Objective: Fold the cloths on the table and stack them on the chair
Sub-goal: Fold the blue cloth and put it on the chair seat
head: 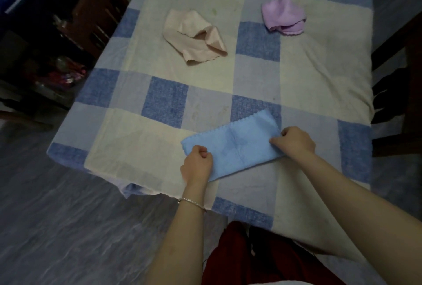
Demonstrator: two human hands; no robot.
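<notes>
Head view: left hand [197, 162] has its fingers curled, pinching the left end of the blue cloth [237, 147]. Right hand [294, 142] pinches the right end, likely to hold the strip taut and the edges lined up for the next fold. Blue cloth lies flat as a long band at lower centre of frame on the checked surface [159, 67]. Peach cloth [194, 35] at upper centre and lilac cloth [283, 14] at upper right are crumpled, not yet folded. Chair [408, 56] at right edge, seat hidden. No containers seen.
</notes>
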